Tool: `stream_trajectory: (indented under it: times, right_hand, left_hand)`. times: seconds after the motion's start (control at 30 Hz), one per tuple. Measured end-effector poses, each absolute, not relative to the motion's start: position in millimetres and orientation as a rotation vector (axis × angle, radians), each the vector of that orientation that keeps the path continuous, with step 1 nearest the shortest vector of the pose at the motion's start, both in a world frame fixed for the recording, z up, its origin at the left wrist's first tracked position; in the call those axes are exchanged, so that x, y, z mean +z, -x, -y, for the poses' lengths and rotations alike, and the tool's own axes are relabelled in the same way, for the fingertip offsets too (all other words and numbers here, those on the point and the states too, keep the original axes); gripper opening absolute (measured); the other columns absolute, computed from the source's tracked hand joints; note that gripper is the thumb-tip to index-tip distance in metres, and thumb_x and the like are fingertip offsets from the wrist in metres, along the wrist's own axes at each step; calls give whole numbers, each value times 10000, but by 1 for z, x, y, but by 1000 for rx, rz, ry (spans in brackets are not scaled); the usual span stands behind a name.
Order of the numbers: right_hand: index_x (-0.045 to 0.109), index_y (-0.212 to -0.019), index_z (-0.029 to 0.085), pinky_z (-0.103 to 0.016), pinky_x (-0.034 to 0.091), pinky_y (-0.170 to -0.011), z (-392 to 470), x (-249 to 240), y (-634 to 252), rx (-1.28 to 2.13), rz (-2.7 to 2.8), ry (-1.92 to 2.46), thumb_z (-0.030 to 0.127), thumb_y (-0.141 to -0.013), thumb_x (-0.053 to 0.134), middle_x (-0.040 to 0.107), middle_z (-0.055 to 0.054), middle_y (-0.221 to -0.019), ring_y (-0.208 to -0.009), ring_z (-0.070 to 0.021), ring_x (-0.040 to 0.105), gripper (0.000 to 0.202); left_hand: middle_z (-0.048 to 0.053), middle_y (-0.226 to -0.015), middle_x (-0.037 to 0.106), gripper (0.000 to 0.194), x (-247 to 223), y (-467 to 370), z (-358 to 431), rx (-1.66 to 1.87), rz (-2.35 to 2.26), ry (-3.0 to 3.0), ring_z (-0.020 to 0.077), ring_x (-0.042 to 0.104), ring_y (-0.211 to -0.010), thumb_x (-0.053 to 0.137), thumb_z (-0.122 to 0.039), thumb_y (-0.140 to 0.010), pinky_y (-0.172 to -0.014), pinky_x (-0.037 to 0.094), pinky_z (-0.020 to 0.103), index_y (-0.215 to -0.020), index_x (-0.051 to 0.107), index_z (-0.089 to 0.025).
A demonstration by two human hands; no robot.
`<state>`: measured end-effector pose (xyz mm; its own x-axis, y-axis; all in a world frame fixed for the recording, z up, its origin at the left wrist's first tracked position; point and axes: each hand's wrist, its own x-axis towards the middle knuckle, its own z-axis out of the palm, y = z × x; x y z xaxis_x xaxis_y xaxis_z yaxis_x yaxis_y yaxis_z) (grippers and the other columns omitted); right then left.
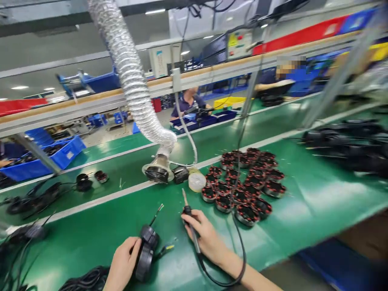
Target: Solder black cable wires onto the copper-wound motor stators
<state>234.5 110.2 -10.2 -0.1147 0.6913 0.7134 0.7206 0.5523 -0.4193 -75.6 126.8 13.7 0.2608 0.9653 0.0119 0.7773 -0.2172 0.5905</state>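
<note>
My left hand [123, 260] is closed around the side of a black round plastic housing [144, 258], low in front of me. A cable end with bare wire tips sticks up from the housing, and another short lead with a yellow tip points right. In my right hand [204, 236] is a soldering iron [188, 208], gripped like a pen with its tip pointing up and away. Its black cord [242, 250] loops past my forearm. The iron's tip is apart from the housing. Right of it stand several motor stators [247, 214] with red and black windings.
A silver exhaust duct [133, 81] hangs down to a fume hood [157, 167] on the green bench [100, 226]. Beside it sits a pale round spool or tin [197, 182]. Black cables [348, 145] are piled right; others lie left. A person [189, 103] works beyond the bench.
</note>
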Motion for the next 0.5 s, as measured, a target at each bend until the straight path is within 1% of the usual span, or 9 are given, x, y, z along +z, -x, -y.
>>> stream_trajectory:
  times: [0.07, 0.1, 0.17, 0.23, 0.27, 0.3, 0.37, 0.43, 0.5]
  right_hand:
    - [573, -1251, 211, -326, 576, -820, -104, -5, -232, 32, 1859, 1128, 64, -889, 516, 551, -117, -1105, -985, -203, 606, 395]
    - [574, -1245, 218, -330, 577, -815, -102, -3, -232, 59, 1866, 1119, 73, -886, 532, 551, -112, -1097, -976, -204, 606, 390]
    - [578, -1231, 235, -347, 578, -808, -97, -2, -233, 88, 1845, 1127, 97, -880, 565, 554, -102, -1082, -964, -211, 602, 378]
    - [574, -1232, 251, -366, 576, -802, -94, -3, -233, 79, 1805, 1149, 120, -879, 588, 557, -96, -1072, -957, -220, 598, 377]
    - [573, -1235, 257, -376, 574, -800, -94, -3, -233, 60, 1790, 1161, 129, -879, 596, 559, -96, -1070, -957, -226, 595, 379]
    - [573, -1237, 260, -387, 571, -799, -93, -4, -233, 33, 1779, 1173, 138, -879, 604, 562, -97, -1070, -959, -233, 593, 379]
    - [575, -1243, 258, -410, 563, -804, -94, -6, -232, -24, 1777, 1192, 152, -875, 624, 565, -104, -1082, -975, -249, 586, 386]
    - [569, -1258, 248, -430, 557, -820, -95, -8, -232, -64, 1776, 1207, 172, -860, 659, 563, -115, -1101, -995, -264, 578, 415]
    - [559, -1277, 243, -449, 553, -841, -96, -9, -232, -84, 1763, 1231, 204, -843, 697, 553, -123, -1123, -1016, -276, 572, 458]
  left_hand:
    - [53, -770, 660, 516, 26, 74, -142, 402, -1424, -2165, 212, 623, -756, 352, -560, -943, -732, 483, 304, -684, 651, -229]
    - [52, -767, 649, 504, 34, 75, -155, 376, -1387, -2210, 214, 618, -760, 374, -558, -934, -738, 487, 310, -659, 641, -231]
    - [61, -872, 664, 416, 50, 78, -187, 438, -1436, -2275, 236, 622, -862, 423, -535, -912, -813, 494, 337, -750, 675, -247]
    - [86, -1001, 649, 356, 63, 84, -228, 551, -1603, -2336, 261, 615, -930, 447, -501, -883, -860, 501, 375, -910, 693, -244]
    - [107, -1069, 623, 368, 68, 87, -250, 610, -1717, -2371, 278, 607, -974, 464, -479, -864, -886, 500, 395, -1007, 686, -222]
    - [137, -1151, 583, 414, 72, 90, -271, 685, -1833, -2408, 297, 580, -1065, 478, -458, -851, -939, 481, 409, -1103, 664, -188]
    - [200, -1287, 490, 531, 74, 96, -308, 748, -2052, -2445, 342, 502, -1207, 488, -418, -842, -1006, 439, 437, -1263, 583, -108]
    - [248, -1331, 442, 612, 70, 99, -336, 644, -2238, -2397, 389, 487, -1216, 506, -417, -830, -981, 446, 468, -1320, 529, -51]
    - [256, -1267, 490, 592, 60, 100, -351, 466, -2262, -2354, 394, 548, -1127, 515, -434, -822, -920, 477, 466, -1260, 574, -40]
